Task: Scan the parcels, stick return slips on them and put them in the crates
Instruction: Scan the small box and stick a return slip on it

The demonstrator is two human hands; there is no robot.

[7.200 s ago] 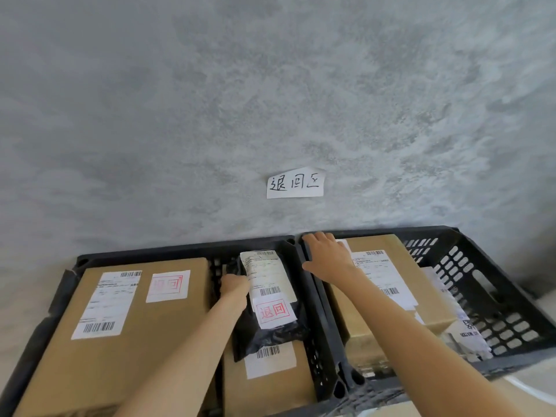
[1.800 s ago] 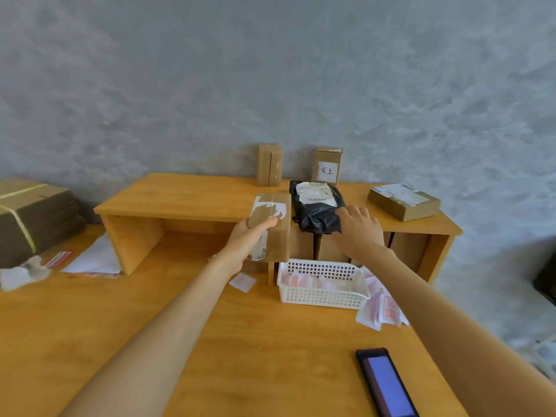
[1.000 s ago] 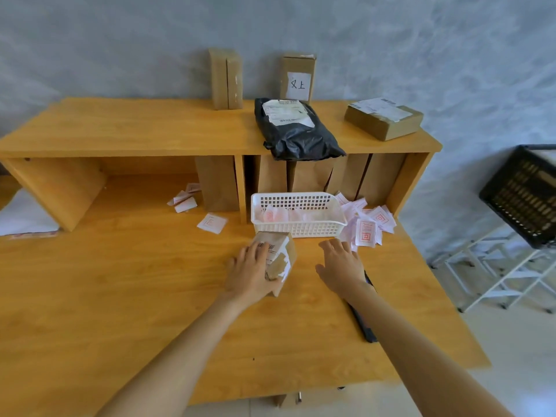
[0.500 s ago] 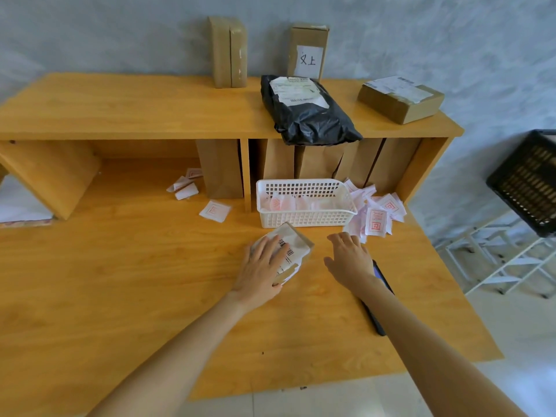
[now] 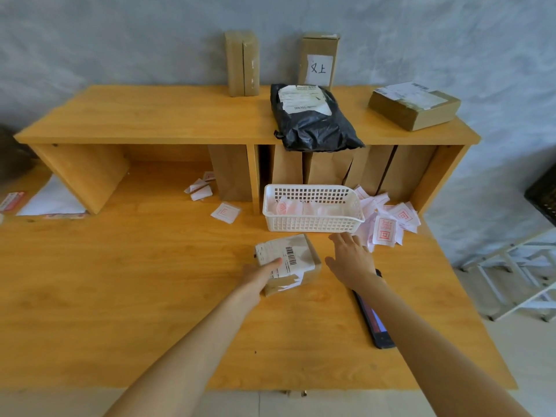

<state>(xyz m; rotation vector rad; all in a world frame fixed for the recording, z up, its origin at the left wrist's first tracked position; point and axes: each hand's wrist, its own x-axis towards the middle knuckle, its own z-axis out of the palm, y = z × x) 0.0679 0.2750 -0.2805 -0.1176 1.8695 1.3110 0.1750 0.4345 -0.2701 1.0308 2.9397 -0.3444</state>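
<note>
A single head-worn wide-angle view looks forward and steeply down from above the near edge of the orange-brown wooden table (image 5: 126, 296), facing the mottled grey wall (image 5: 120, 40); both forearms reach in from below, close to the lens.

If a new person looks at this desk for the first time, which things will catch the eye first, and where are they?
First the small cardboard parcel at the desk's middle, with the left hand resting on its label. Next the white basket of slips just behind it, red-stamped return slips spilling at its right, the right hand reaching there. Then the black bag parcel on the shelf top.
</note>
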